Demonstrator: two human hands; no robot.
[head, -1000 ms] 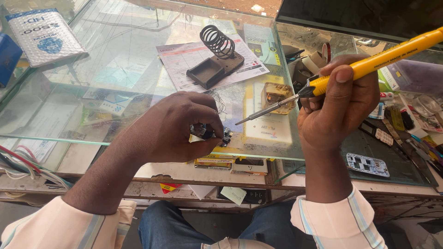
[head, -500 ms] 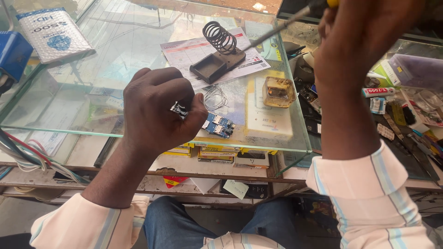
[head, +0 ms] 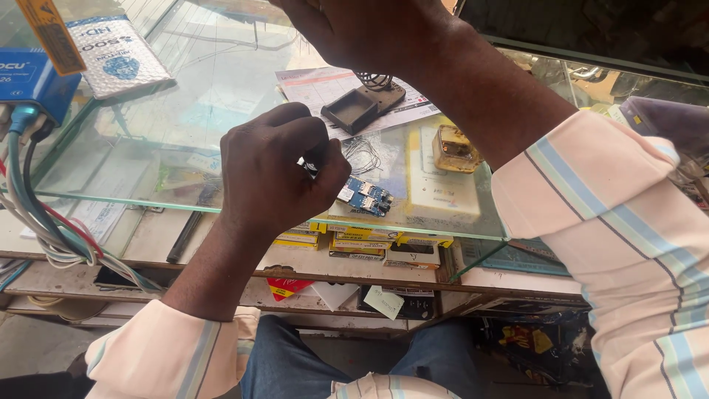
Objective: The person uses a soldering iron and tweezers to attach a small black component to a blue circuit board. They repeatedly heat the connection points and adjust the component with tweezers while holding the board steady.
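Part [head: 310, 166] pinched in my closed left hand [head: 277, 174]; board [head: 367, 196] at three o'clock; right hand [head: 354, 29] has lifted the iron away, grip unclear; joint likely finished.

hands: 2 [head: 277, 174] | blue circuit board: 1 [head: 367, 196] | soldering stand: 1 [head: 365, 103] | amber box: 1 [head: 452, 148]

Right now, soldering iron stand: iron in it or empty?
Cannot tell. The right hand covers most of the stand's coil; only the black base shows.
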